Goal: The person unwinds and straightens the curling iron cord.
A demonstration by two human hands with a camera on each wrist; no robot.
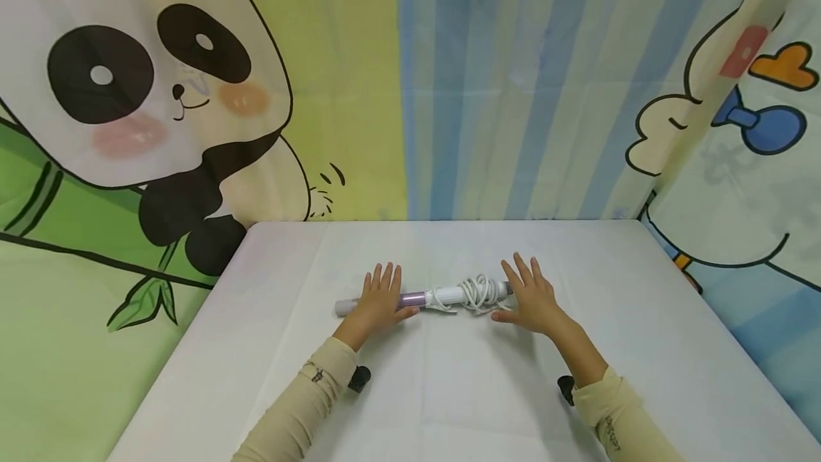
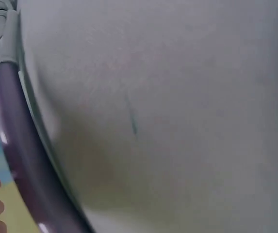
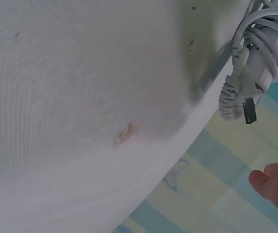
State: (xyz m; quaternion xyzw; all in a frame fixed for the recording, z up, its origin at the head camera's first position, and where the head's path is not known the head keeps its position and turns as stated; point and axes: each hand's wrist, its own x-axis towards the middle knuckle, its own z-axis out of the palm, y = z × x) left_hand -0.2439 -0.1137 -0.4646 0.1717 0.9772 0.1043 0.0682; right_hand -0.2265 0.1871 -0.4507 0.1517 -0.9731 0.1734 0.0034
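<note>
A curling iron [image 1: 452,296] lies crosswise on the white table in the head view, with a purple barrel and a white handle. Its white cord [image 1: 482,294] is wound in several loops around the handle. My left hand [image 1: 380,299], fingers spread and straight, is over the barrel and hides part of it. At the handle end, my right hand [image 1: 534,303] also has its fingers extended and overlaps the tip. The left wrist view shows the glossy purple barrel [image 2: 24,150] close up. In the right wrist view, a dark-ended piece [image 3: 249,110] sticks out by the coiled cord, apart from the fingers.
The white tabletop [image 1: 449,391] spreads around the hands, its far edge against a striped curtain [image 1: 500,91]. A printed panda [image 1: 250,162] covers the left backdrop, and more cartoon fabric hangs on the right. Small black pieces [image 1: 360,378] sit at both wrists.
</note>
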